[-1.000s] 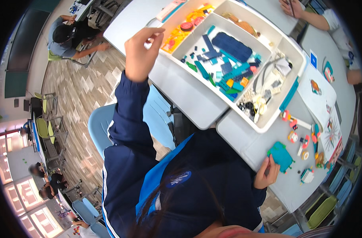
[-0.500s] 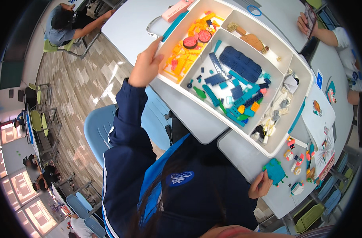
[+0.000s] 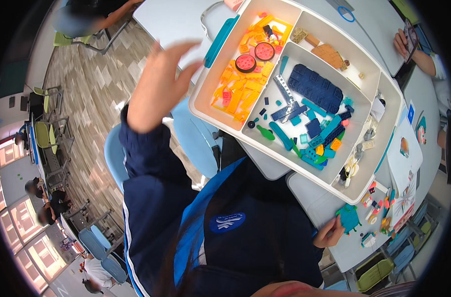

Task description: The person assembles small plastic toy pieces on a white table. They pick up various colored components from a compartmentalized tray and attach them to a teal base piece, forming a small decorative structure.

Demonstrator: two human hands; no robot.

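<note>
My left hand (image 3: pixel 158 84) hangs in the air left of a white sorting box (image 3: pixel 220 119), its thumb and fingers spread with nothing between them. The nearest part of the box is its teal side latch (image 3: pixel 222 42). Orange and yellow bricks (image 3: pixel 240 89) with two red-and-black wheels (image 3: pixel 255 57) fill the left compartment. Dark blue plates (image 3: pixel 315 88), teal bricks and green pieces lie in the middle one. At the lower right, my right hand (image 3: pixel 329 232) pinches the edge of a teal brick-built model (image 3: pixel 348 218) over the table.
Loose coloured brick pieces (image 3: pixel 376 200) and a printed sheet (image 3: pixel 403 158) lie on the table right of the box. A blue ring (image 3: pixel 346 14) rests at the back. Another person's hand (image 3: pixel 401 44) holds a phone at the far right. Blue chairs (image 3: pixel 196 133) stand at the left.
My left hand has let go of the box's left edge and moved away to the left, fingers spreading. My right hand still holds the teal model. The whole view has shifted slightly.
</note>
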